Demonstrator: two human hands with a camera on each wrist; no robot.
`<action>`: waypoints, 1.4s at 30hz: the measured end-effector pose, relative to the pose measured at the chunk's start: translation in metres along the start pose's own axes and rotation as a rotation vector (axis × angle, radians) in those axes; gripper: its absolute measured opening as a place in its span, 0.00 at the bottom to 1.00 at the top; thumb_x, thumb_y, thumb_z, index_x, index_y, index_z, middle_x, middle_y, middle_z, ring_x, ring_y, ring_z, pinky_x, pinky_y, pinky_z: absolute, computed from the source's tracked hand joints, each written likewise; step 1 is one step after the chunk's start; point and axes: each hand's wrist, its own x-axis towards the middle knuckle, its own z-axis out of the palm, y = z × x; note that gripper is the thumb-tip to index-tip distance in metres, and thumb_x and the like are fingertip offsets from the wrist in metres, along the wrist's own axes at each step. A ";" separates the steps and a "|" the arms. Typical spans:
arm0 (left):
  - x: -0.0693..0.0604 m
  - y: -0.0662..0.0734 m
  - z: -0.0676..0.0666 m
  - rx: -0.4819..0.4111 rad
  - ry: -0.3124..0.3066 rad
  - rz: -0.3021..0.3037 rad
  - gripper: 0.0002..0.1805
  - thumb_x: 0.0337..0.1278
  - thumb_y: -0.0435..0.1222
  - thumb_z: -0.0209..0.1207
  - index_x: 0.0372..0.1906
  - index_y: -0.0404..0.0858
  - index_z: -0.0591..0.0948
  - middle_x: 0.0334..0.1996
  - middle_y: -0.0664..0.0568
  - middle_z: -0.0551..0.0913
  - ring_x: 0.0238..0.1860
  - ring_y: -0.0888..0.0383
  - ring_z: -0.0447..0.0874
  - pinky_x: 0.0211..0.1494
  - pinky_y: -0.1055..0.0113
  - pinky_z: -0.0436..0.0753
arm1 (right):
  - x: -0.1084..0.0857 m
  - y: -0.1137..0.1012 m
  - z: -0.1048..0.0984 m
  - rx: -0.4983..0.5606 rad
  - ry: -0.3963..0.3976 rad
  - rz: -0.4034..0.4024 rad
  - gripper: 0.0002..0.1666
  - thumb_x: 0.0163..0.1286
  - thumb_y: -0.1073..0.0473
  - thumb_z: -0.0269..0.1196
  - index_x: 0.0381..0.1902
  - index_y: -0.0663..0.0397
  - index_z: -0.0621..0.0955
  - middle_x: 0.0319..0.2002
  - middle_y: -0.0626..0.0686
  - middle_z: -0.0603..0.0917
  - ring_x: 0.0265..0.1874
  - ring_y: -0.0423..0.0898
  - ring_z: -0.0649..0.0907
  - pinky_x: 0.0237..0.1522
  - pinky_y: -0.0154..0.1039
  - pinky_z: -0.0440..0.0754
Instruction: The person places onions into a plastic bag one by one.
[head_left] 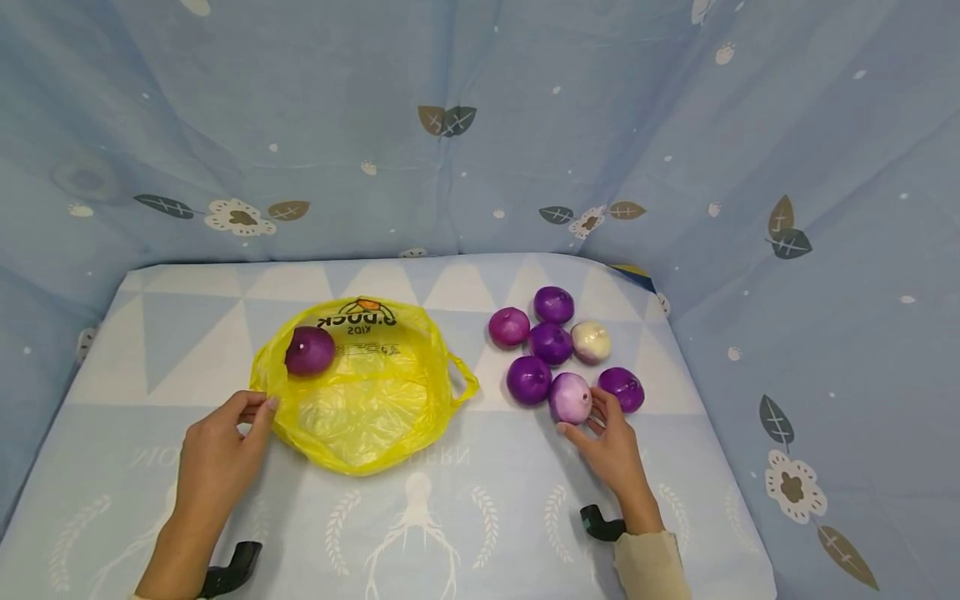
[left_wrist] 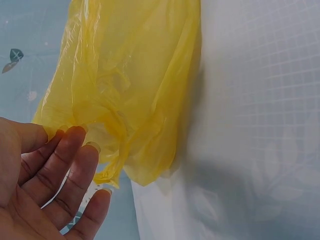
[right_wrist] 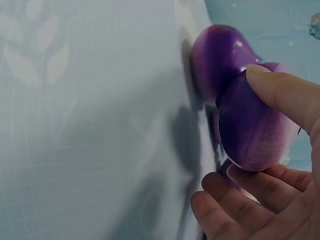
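My left hand [head_left: 221, 450] pinches the near-left rim of a yellow plastic bag [head_left: 360, 412], which lies with its mouth spread open. Inside the bag, at its left, sits a purple onion [head_left: 311, 351]. In the left wrist view, thumb and fingertips meet at the thin edge of the bag [left_wrist: 135, 75]. My right hand [head_left: 613, 450] holds a pale purple onion [head_left: 570, 398] between thumb and fingers. The right wrist view shows this onion [right_wrist: 257, 122] in the grasp, in front of a darker purple onion [right_wrist: 220, 60].
Several more onions, such as a purple onion [head_left: 529, 381] and a whitish onion [head_left: 591, 342], cluster around the right hand. Another purple onion [head_left: 621, 390] lies just right of the fingers. A patterned cloth covers the table [head_left: 420, 533]; a blue curtain [head_left: 487, 167] hangs behind.
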 end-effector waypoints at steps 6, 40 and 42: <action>0.000 0.001 0.000 0.000 -0.004 -0.004 0.11 0.73 0.37 0.64 0.47 0.31 0.85 0.35 0.38 0.89 0.30 0.43 0.85 0.31 0.59 0.76 | -0.005 -0.009 -0.004 0.020 -0.009 -0.037 0.51 0.59 0.57 0.81 0.72 0.64 0.66 0.69 0.67 0.75 0.65 0.61 0.79 0.63 0.52 0.78; -0.001 0.000 0.003 -0.002 0.001 -0.008 0.11 0.73 0.37 0.64 0.47 0.31 0.85 0.35 0.38 0.89 0.32 0.43 0.85 0.33 0.54 0.77 | -0.004 -0.094 0.055 0.122 -0.276 -0.303 0.45 0.60 0.54 0.81 0.70 0.51 0.72 0.64 0.52 0.81 0.63 0.49 0.82 0.59 0.41 0.81; -0.001 0.001 0.003 0.000 0.002 -0.011 0.11 0.72 0.37 0.64 0.47 0.31 0.85 0.35 0.38 0.89 0.33 0.42 0.85 0.33 0.53 0.78 | -0.002 -0.098 0.058 0.129 -0.290 -0.326 0.45 0.60 0.54 0.81 0.70 0.50 0.71 0.65 0.51 0.81 0.63 0.48 0.82 0.60 0.40 0.81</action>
